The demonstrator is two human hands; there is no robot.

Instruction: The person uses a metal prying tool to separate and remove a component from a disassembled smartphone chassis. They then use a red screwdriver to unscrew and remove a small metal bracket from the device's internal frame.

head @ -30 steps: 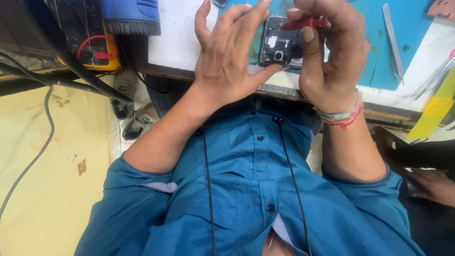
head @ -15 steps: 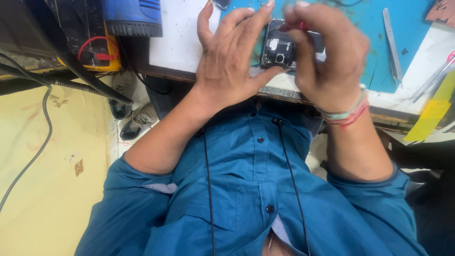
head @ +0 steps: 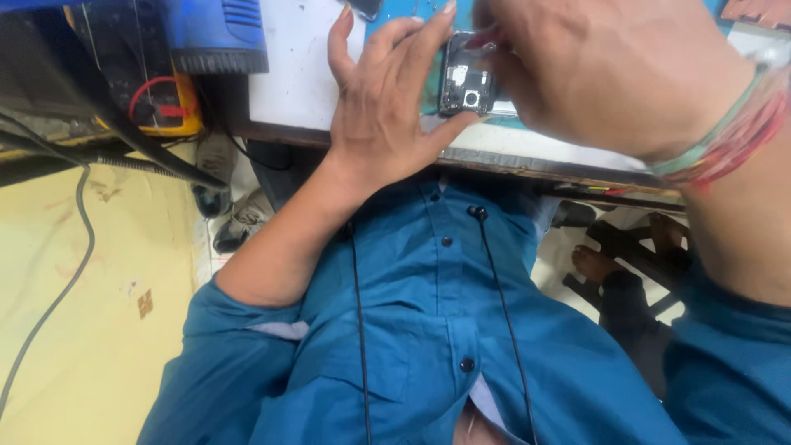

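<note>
A dark opened phone (head: 465,78) with its back cover off and camera parts showing is held over the edge of a white and teal workbench (head: 305,82). My left hand (head: 387,107) grips the phone's left side with fingers and thumb. My right hand (head: 610,74) covers the phone's right side from above, its fingertips on the device; a thin red thing shows at those fingertips, too hidden to identify. A braided band (head: 725,140) circles my right wrist.
A blue tool body (head: 218,33) and a yellow multimeter with red lead (head: 165,103) sit at the bench's left end. Black cables (head: 78,222) hang over a yellow floor. Shoes (head: 239,214) and another person's bare foot (head: 589,264) lie under the bench. My teal shirt (head: 428,346) fills the foreground.
My right hand has come closer to the camera and now hides more of the phone. The view has shifted right; my left hand keeps its grip.
</note>
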